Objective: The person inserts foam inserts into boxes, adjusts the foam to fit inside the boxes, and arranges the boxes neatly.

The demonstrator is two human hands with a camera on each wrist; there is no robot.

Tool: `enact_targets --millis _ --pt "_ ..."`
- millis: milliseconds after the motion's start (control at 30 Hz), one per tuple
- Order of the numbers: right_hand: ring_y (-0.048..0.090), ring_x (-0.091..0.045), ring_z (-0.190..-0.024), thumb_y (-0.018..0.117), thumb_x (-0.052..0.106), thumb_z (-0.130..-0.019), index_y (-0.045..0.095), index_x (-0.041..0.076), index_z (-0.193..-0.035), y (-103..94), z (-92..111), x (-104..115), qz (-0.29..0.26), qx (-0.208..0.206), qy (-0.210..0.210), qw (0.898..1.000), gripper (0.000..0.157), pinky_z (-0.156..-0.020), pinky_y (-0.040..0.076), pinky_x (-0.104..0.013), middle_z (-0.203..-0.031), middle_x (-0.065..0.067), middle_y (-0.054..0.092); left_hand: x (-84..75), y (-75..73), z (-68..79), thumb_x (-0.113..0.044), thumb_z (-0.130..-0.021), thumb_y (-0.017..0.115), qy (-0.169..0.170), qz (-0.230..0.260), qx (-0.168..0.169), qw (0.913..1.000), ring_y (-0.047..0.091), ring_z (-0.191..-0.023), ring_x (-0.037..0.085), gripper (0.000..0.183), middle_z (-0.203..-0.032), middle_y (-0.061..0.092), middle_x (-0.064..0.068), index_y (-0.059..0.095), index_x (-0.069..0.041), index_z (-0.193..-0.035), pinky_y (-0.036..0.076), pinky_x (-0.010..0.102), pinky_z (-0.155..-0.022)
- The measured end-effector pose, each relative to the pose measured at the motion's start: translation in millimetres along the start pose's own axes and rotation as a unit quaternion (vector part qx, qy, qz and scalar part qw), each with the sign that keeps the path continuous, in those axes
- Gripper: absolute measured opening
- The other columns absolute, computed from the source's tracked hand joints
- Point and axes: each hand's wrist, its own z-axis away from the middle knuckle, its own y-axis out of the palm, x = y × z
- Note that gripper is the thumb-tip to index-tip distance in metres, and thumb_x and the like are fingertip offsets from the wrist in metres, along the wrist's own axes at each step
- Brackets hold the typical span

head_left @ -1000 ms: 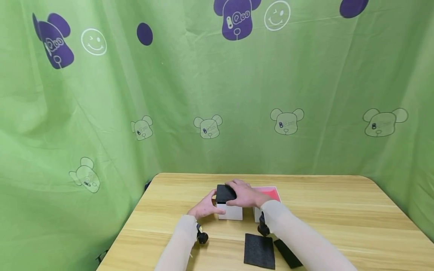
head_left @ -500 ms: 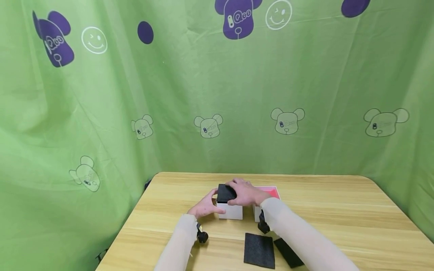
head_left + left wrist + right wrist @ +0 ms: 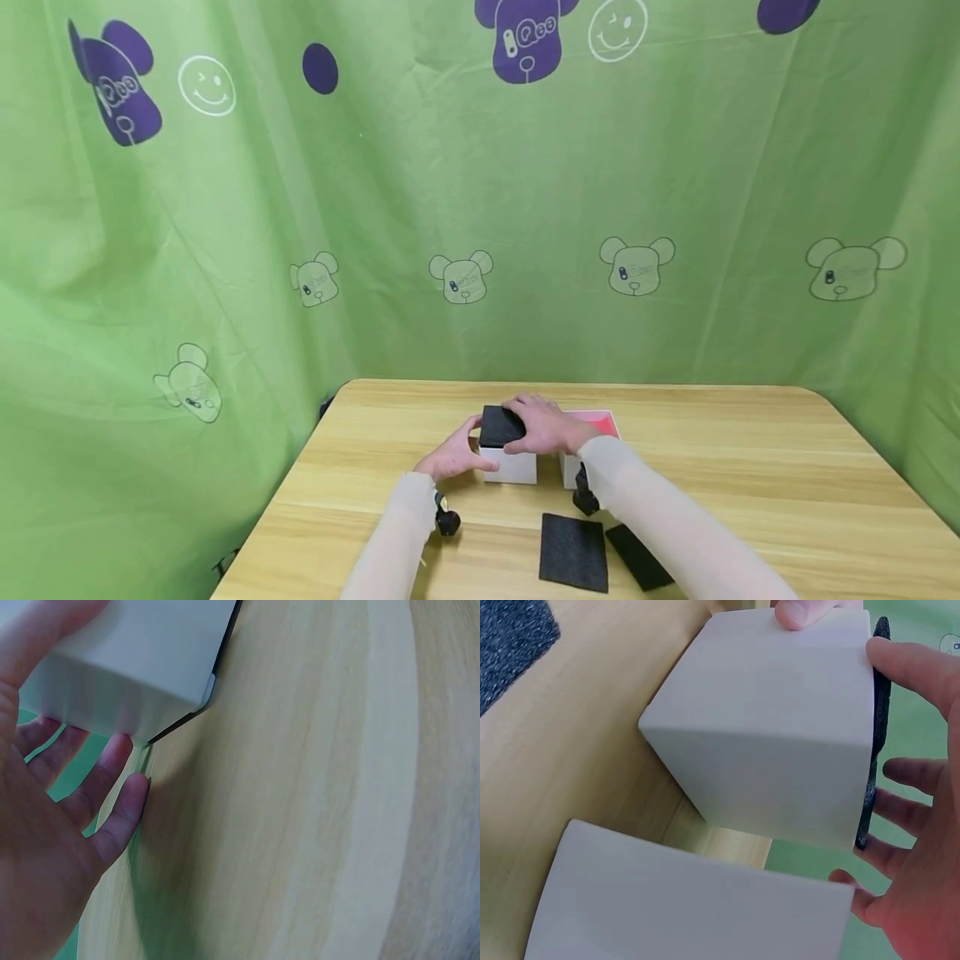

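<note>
Left hand [image 3: 452, 456]: one, grasping a white box [image 3: 512, 467] at its left side, thumb on the near face, fingers round the side. Apparent duty: bracing. Best served by a steady, even hold on the walls, fingertips clear of the top edge.

Right hand [image 3: 547, 427]: one, fingers spread over the box top, not clenched; thumb at the near edge, fingertips touching the felt.

Black felt piece [image 3: 501, 427]: one, lying on the box top, beneath the right palm and just right of the left fingertips. Its edge looks slightly wavy in the right wrist view. Judged handling: soft, prone to creep; line up the edges with the box corners first, then press outward from the middle, watching the end by the thumb.

Second box [image 3: 572, 473]: one, white, pink inside, under the right wrist, a narrow gap from the first. Knuckles could catch its corner; lift rather than drag.

Loose felt square [image 3: 573, 552]: one, nearer the person than both hands, between the forearms.

Narrow felt strip [image 3: 636, 557]: one, right of that square, partly behind the right sleeve [image 3: 675, 525].

Table [image 3: 787, 475]: wood-grained, beneath all.
</note>
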Motion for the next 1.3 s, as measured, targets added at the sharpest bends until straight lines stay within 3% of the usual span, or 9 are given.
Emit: enact_targets --millis 167,600,1300 --pt "0.036 -0.033 -0.130 0.069 0.050 -0.080 0.042 0.011 -0.142 -0.9 3.6 -2.5 -0.010 0.008 -0.005 1.000 0.078 -0.105 0.026 -0.052 -0.143 -0.009 0.042 -2.7 -0.3 1.6 -0.007 -0.075 0.079 -0.001 -0.002 -0.003 1.0000 0.053 -0.112 0.021 0.092 -0.146 0.033 0.008 0.023 -0.011 -0.148 0.047 0.030 -0.087" --pt "0.029 -0.036 -0.134 0.060 0.052 -0.087 0.044 0.010 -0.141 -5.4 7.5 -4.0 -0.037 0.019 -0.023 0.999 0.071 -0.106 0.021 -0.057 -0.145 -0.009 0.039 0.5 0.6 -0.5 -0.009 -0.075 0.079 -0.009 -0.010 -0.010 0.9999 0.053 -0.113 0.022 0.093 -0.147 0.031 0.009 0.022 -0.011 -0.148 0.046 0.031 -0.089" --pt "0.034 -0.035 -0.130 0.061 0.042 -0.090 0.049 0.012 -0.137 -0.9 3.4 -6.8 -0.033 0.012 -0.034 0.999 0.057 -0.104 0.024 -0.057 -0.141 -0.006 0.045 1.4 -2.4 -1.3 -0.005 -0.075 0.079 -0.003 0.006 0.002 1.0000 0.052 -0.114 0.023 0.093 -0.148 0.030 0.009 0.021 -0.010 -0.148 0.047 0.032 -0.088"
